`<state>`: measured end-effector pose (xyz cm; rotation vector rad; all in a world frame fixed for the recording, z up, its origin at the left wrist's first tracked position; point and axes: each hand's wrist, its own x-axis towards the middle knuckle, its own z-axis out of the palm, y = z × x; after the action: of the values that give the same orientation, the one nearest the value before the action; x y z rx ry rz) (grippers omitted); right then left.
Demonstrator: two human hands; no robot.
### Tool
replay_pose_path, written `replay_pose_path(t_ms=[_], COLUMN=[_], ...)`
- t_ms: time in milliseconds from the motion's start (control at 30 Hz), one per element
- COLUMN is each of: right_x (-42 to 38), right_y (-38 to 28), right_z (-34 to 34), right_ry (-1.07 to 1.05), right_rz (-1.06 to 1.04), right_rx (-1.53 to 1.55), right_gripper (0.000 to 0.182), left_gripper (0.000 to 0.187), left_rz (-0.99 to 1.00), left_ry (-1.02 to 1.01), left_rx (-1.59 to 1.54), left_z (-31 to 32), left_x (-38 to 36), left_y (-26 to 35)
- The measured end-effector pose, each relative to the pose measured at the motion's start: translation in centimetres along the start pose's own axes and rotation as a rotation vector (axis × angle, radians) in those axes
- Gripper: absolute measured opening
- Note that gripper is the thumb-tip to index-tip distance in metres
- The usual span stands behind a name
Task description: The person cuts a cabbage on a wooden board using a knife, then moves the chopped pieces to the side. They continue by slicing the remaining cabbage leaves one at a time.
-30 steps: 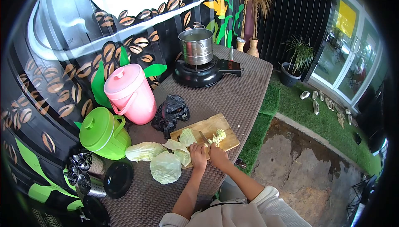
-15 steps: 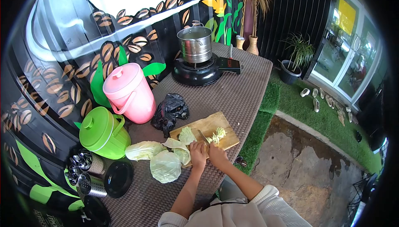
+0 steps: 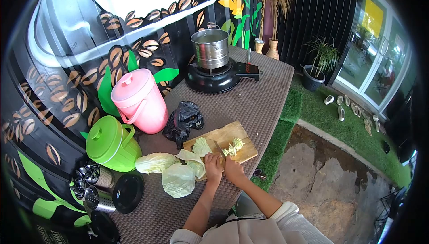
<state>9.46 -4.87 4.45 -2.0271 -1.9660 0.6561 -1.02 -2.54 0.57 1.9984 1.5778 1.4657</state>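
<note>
We had our right hand (image 3: pixel 233 171) closed round the handle of a knife (image 3: pixel 218 147), its blade over the wooden board (image 3: pixel 223 133) just beside a heap of shredded cabbage (image 3: pixel 234 146). Our left hand (image 3: pixel 213 166) lay close by with its fingers bent, though we could not tell whether it gripped anything. Loose cabbage leaves (image 3: pixel 178 181) lay left of it, partly on the board, partly on the brown table (image 3: pixel 228 105).
</note>
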Motion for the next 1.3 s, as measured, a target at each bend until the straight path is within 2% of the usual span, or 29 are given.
replay_pose_path(t_ms=[100, 300, 400, 467, 600, 667, 867, 1067, 1133, 1200, 1300], right_x=[-0.2, -1.5, -0.6, 0.2, 0.3, -0.2, -1.5, -0.4, -0.6, -0.6, -0.7], right_y=[-0.1, -0.5, -0.1, -0.1, 0.2, 0.1, -0.2, 0.6, 1.5, 2.5, 3.5], right_z=[-0.8, 1.6, 2.6, 1.7, 0.2, -0.1, 1.8, 0.7, 0.2, -0.3, -1.6], right_ry=[-0.032, 0.069, 0.191, 0.104, 0.111, 0.023, 0.124, 0.041, 0.026, 0.01, -0.011], right_rz=[-0.07, 0.03, -0.086, -0.067, -0.106, -0.059, -0.02, -0.013, -0.028, -0.04, -0.042], right_rx=[-0.02, -0.01, -0.122, -0.085, 0.006, 0.031, -0.092, 0.022, 0.032, 0.045, 0.111], right_gripper=[0.024, 0.026, 0.023, 0.022, 0.021, 0.025, 0.025, 0.022, 0.023, 0.025, 0.027], left_gripper=[0.01, 0.011, 0.012, 0.012, 0.009, 0.008, 0.008, 0.004, 0.005, 0.014, 0.018], left_rz=[0.006, -0.002, -0.008, 0.008, -0.007, -0.019, -0.022, 0.045, 0.069, -0.018, -0.018], left_ry=[0.002, 0.004, -0.014, -0.011, -0.002, -0.011, -0.029, -0.014, -0.006, 0.024, -0.008], left_rx=[0.001, -0.039, -0.031, -0.03, -0.016, 0.0, 0.017, 0.02, 0.037, -0.022, 0.0], left_z=[0.0, -0.1, -0.1, -0.3, -0.1, -0.1, -0.1, -0.1, 0.1, 0.5, 0.1], left_x=[0.0, 0.1, 0.1, 0.2, 0.2, 0.2, 0.2, 0.0, 0.1, 0.0, 0.4], left_y=[0.1, -0.2, -0.2, 0.0, 0.1, 0.3, 0.2, 0.1, 0.1, 0.2, 0.9])
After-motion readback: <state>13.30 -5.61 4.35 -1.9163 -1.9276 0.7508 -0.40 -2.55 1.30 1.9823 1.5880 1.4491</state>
